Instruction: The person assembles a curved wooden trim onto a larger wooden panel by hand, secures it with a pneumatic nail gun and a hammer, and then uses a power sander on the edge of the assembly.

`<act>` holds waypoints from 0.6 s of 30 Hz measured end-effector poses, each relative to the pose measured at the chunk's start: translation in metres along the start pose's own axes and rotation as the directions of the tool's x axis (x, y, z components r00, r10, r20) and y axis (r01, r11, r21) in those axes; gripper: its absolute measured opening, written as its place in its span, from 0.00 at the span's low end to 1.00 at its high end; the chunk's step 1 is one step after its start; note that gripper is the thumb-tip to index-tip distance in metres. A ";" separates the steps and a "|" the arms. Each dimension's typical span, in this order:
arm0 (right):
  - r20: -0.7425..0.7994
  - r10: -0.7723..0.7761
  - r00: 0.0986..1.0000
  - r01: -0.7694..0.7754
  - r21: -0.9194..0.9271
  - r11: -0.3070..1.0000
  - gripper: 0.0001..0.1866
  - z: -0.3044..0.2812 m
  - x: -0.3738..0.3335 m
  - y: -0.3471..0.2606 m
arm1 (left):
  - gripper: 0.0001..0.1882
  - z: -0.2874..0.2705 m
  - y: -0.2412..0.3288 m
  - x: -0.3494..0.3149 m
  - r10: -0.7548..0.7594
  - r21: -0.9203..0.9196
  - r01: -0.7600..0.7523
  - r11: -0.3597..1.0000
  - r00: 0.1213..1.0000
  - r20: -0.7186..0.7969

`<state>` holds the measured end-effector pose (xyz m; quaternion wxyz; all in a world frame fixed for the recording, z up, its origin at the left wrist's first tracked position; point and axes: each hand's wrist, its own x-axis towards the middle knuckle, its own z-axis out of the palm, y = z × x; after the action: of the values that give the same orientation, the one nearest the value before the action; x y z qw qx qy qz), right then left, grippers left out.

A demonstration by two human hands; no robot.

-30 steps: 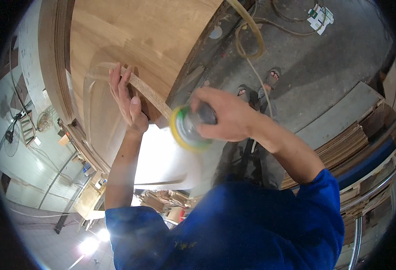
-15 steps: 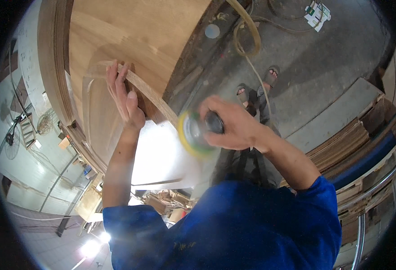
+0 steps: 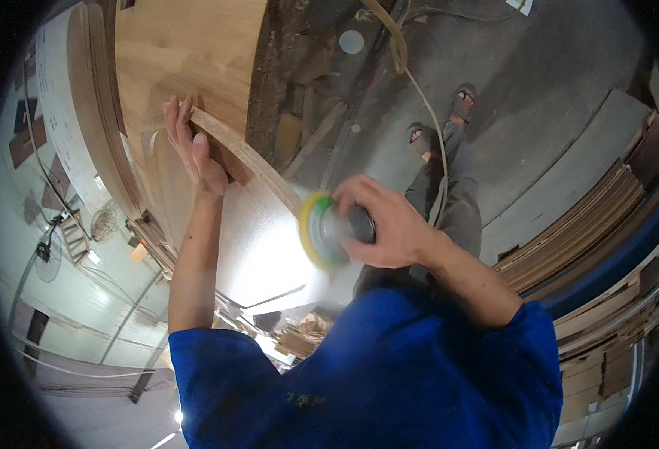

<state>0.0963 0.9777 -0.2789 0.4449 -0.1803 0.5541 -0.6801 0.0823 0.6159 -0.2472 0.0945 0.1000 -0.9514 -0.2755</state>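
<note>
A curved-edged wooden panel [image 3: 243, 153] stands on edge over a larger flat sheet of wood, its pale edge running toward me. My left hand [image 3: 198, 161] holds it near its far end, the fingers nearly straight with their tips over the edge and the thumb apart. My right hand [image 3: 393, 224] is wrapped around the dark top of a round disc sander [image 3: 322, 230]. The sander's yellow and green pad is tipped on its side against the near end of the panel's edge. Motion blurs the sander a little, and bright glare covers the panel's lower face.
The broad wood sheet [image 3: 194, 41] lies at the far left, beside stacked boards [image 3: 93, 82]. A yellowish hose [image 3: 389, 34] trails across the floor toward my legs. More stacked boards [image 3: 584, 232] lie at the right. Wood scraps [image 3: 318, 135] lie on the floor beyond the panel.
The view has shifted a little. The sander has stayed at the near end of the panel's edge, and its blur is less. My left hand keeps its place on the panel.
</note>
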 end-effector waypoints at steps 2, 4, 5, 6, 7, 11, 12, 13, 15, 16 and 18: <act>-0.023 0.007 1.000 -0.007 0.001 1.000 0.25 0.011 -0.025 0.005 | 0.36 -0.001 -0.005 -0.001 0.004 -0.023 -0.004 1.000 1.000 0.008; -0.017 0.042 0.999 -0.042 -0.025 0.999 0.25 0.021 -0.050 0.012 | 0.35 -0.001 -0.007 -0.004 0.003 -0.045 -0.003 0.999 1.000 0.007; -0.026 0.036 0.999 -0.037 -0.020 0.999 0.25 0.024 -0.054 0.016 | 0.34 0.000 -0.008 -0.005 -0.024 -0.106 0.024 0.994 1.000 -0.005; -0.065 0.011 0.998 -0.012 -0.024 1.000 0.24 0.027 -0.058 0.018 | 0.34 0.000 -0.007 -0.005 -0.052 -0.170 0.050 0.984 0.999 -0.012; -0.102 -0.015 0.995 0.012 -0.029 1.000 0.23 0.030 -0.062 0.019 | 0.34 -0.004 -0.006 -0.005 -0.042 -0.171 0.041 0.984 0.999 -0.004; -0.148 -0.051 0.988 0.045 -0.042 0.998 0.22 0.033 -0.067 0.021 | 0.29 -0.019 0.028 -0.011 0.089 0.209 -0.118 0.971 0.986 0.143; -0.154 -0.063 0.986 0.056 -0.048 0.997 0.22 0.038 -0.075 0.022 | 0.27 -0.022 0.048 -0.016 0.192 0.357 -0.274 0.893 0.949 0.250; -0.152 -0.075 0.986 0.068 -0.056 0.996 0.22 0.042 -0.082 0.025 | 0.25 -0.030 0.070 -0.021 0.326 0.376 -0.526 0.762 0.815 0.479; -0.198 -0.095 0.976 0.087 -0.049 0.995 0.22 0.053 -0.094 0.036 | 0.21 -0.039 0.122 -0.036 0.372 0.225 -0.767 0.601 0.518 0.770; -0.234 -0.113 0.966 0.105 -0.045 0.993 0.21 0.057 -0.100 0.039 | 0.19 -0.037 0.145 -0.047 0.350 0.127 -0.776 0.617 0.416 0.839; -0.283 -0.111 0.953 0.111 -0.019 0.994 0.21 0.057 -0.108 0.041 | 0.18 -0.035 0.159 -0.064 0.372 0.074 -0.782 0.619 0.375 0.849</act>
<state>0.2127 1.0315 -0.2712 0.3218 -0.1124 0.6021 -0.7220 0.1301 0.7455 -0.1391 -0.2531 -0.3609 -0.8976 0.0032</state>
